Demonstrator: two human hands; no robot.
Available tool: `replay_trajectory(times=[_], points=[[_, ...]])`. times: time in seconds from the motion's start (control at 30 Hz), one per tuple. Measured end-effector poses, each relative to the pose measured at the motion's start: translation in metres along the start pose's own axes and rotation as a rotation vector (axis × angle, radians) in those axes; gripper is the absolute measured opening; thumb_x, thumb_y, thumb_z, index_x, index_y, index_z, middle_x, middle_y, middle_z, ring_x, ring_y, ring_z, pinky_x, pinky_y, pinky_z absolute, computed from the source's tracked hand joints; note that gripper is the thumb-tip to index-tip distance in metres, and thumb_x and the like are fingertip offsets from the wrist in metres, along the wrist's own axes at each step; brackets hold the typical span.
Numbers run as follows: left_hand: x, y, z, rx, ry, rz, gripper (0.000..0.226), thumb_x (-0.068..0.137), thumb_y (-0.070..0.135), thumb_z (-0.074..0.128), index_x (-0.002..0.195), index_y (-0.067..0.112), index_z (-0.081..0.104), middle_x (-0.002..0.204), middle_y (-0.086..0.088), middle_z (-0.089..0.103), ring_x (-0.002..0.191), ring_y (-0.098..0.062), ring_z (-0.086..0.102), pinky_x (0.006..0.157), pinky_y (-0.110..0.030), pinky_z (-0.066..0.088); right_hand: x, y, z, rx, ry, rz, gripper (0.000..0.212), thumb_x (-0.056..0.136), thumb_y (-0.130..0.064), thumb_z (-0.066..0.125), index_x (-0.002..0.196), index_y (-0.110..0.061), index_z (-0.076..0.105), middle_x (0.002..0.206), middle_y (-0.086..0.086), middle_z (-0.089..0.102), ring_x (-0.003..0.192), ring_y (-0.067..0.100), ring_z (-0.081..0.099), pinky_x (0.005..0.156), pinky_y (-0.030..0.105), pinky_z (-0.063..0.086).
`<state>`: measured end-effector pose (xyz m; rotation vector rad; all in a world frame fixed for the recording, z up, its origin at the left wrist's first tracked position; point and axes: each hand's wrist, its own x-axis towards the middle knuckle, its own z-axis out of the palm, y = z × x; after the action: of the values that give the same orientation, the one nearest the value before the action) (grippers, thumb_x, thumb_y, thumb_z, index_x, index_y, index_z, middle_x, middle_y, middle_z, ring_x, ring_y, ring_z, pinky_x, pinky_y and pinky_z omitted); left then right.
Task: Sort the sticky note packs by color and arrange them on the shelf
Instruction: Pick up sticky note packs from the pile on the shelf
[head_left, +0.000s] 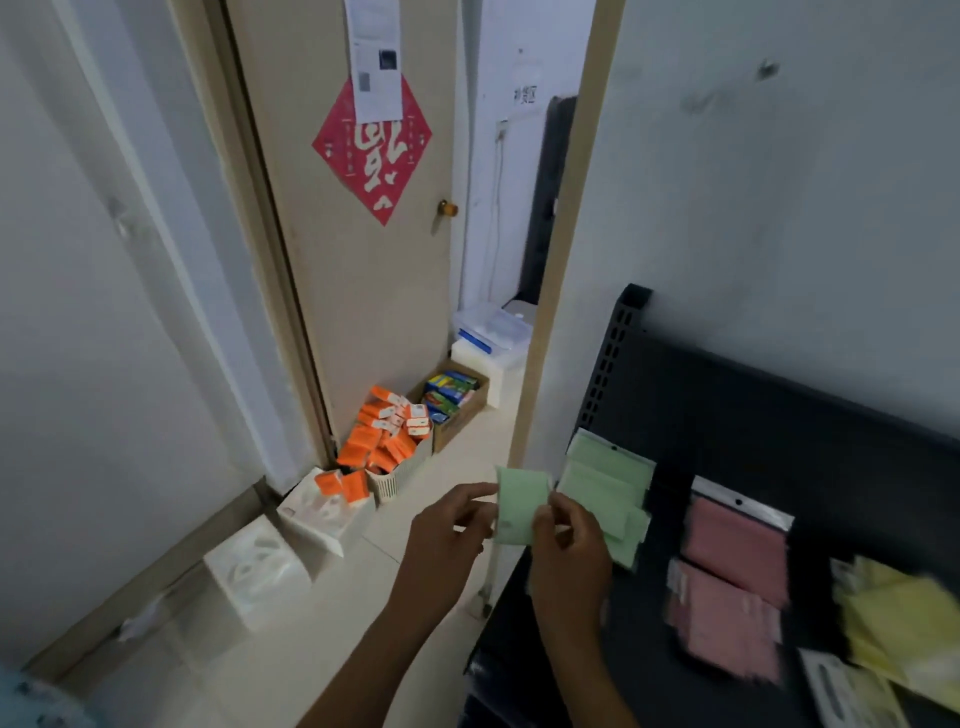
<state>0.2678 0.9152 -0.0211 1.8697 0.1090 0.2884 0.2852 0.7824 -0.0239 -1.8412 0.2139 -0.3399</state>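
Holding one green pack (517, 506) up between them, the left hand (449, 525) and the right hand (569, 540) each pinch a side with bent fingers. It sits just off the left edge of the dark shelf (727, 415). More green packs (605, 483) lie on the shelf, with pink packs (727, 577) beside them and yellow packs (904, 623) farther right.

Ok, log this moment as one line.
both hands: left hand, right hand pinch green pack | near green stack | shelf: pink, yellow sorted
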Motion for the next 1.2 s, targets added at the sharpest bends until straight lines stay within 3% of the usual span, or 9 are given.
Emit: replay_trajectory(times=[0.1, 0.2, 0.27, 0.5, 0.6, 0.67, 0.83, 1.03, 1.2], points=[[0.012, -0.005, 0.000, -0.044, -0.113, -0.010, 0.015, 0.099, 0.019, 0.062, 0.109, 0.028, 0.070, 0.083, 0.005, 0.075, 0.073, -0.010, 0.071, 0.064, -0.023, 0.056, -0.005, 0.000, -0.001, -0.057, 0.094, 0.023, 0.018, 0.098, -0.019, 0.059, 0.114, -0.020, 0.066, 0.108, -0.007, 0.060, 0.092, 0.007, 0.060, 0.080, 0.023, 0.049], [0.013, -0.001, 0.007, -0.074, -0.200, -0.005, 0.011, 0.099, 0.019, 0.062, 0.094, 0.015, 0.071, 0.074, 0.002, 0.073, 0.062, -0.014, 0.070, 0.060, -0.025, 0.056, -0.018, 0.003, -0.010, -0.117, 0.180, 0.042, 0.013, 0.099, -0.020, 0.058, 0.109, -0.019, 0.067, 0.106, -0.004, 0.057, 0.087, 0.003, 0.058, 0.071, 0.006, 0.043], [0.010, 0.002, 0.012, -0.100, -0.270, -0.044, 0.015, 0.098, 0.019, 0.064, 0.086, 0.012, 0.069, 0.070, 0.000, 0.072, 0.057, -0.017, 0.069, 0.058, -0.030, 0.057, -0.029, 0.007, -0.018, -0.179, 0.227, 0.063, 0.007, 0.100, -0.023, 0.058, 0.101, -0.023, 0.065, 0.104, -0.002, 0.055, 0.083, -0.001, 0.056, 0.068, 0.002, 0.039], [0.006, -0.010, 0.025, -0.028, -0.439, 0.009, 0.027, 0.093, 0.032, 0.071, 0.077, 0.011, 0.065, 0.065, 0.002, 0.067, 0.055, -0.008, 0.065, 0.053, -0.022, 0.052, -0.049, 0.018, -0.031, -0.440, 0.260, 0.117, 0.012, 0.099, -0.033, 0.058, 0.089, -0.026, 0.061, 0.096, -0.003, 0.051, 0.073, 0.000, 0.051, 0.062, 0.010, 0.036], [0.011, -0.028, 0.028, 0.141, -0.451, 0.132, 0.031, 0.094, 0.047, 0.064, 0.071, 0.028, 0.058, 0.067, 0.008, 0.061, 0.065, -0.005, 0.060, 0.061, -0.022, 0.049, -0.049, 0.017, -0.031, -0.504, 0.235, 0.170, 0.011, 0.096, -0.038, 0.062, 0.101, -0.029, 0.058, 0.102, -0.005, 0.049, 0.077, 0.007, 0.051, 0.069, 0.022, 0.038], [0.014, -0.034, 0.029, 0.199, -0.453, 0.172, 0.032, 0.094, 0.053, 0.060, 0.071, 0.032, 0.054, 0.069, 0.009, 0.058, 0.068, -0.005, 0.058, 0.062, -0.024, 0.048, -0.049, 0.019, -0.032, -0.482, 0.241, 0.195, 0.025, 0.094, -0.039, 0.065, 0.115, -0.026, 0.059, 0.108, -0.005, 0.052, 0.085, 0.007, 0.052, 0.075, 0.023, 0.039], [0.010, -0.033, 0.029, 0.169, -0.411, 0.214, 0.029, 0.096, 0.046, 0.061, 0.073, 0.030, 0.053, 0.069, 0.008, 0.056, 0.068, -0.009, 0.057, 0.059, -0.019, 0.044, -0.054, 0.018, -0.033, -0.429, 0.243, 0.178, 0.037, 0.093, -0.042, 0.065, 0.126, -0.027, 0.055, 0.116, -0.008, 0.053, 0.087, -0.003, 0.051, 0.077, 0.020, 0.040], [0.002, -0.011, 0.036, 0.104, -0.383, 0.390, 0.020, 0.095, 0.046, 0.055, 0.078, 0.035, 0.051, 0.072, 0.011, 0.052, 0.070, -0.013, 0.055, 0.062, -0.025, 0.047, -0.056, 0.018, -0.048, -0.493, 0.347, 0.214, 0.038, 0.097, -0.041, 0.059, 0.131, -0.027, 0.054, 0.134, -0.002, 0.053, 0.102, 0.016, 0.058, 0.086, 0.031, 0.045], [-0.001, 0.010, 0.067, 0.160, -0.472, 0.601, 0.017, 0.098, 0.045, 0.051, 0.087, 0.033, 0.056, 0.088, 0.020, 0.051, 0.087, -0.003, 0.050, 0.077, -0.023, 0.045, -0.055, 0.022, -0.079, -0.603, 0.323, 0.140, 0.038, 0.099, -0.041, 0.054, 0.136, -0.032, 0.047, 0.123, -0.001, 0.053, 0.102, 0.022, 0.062, 0.077, 0.035, 0.050]])
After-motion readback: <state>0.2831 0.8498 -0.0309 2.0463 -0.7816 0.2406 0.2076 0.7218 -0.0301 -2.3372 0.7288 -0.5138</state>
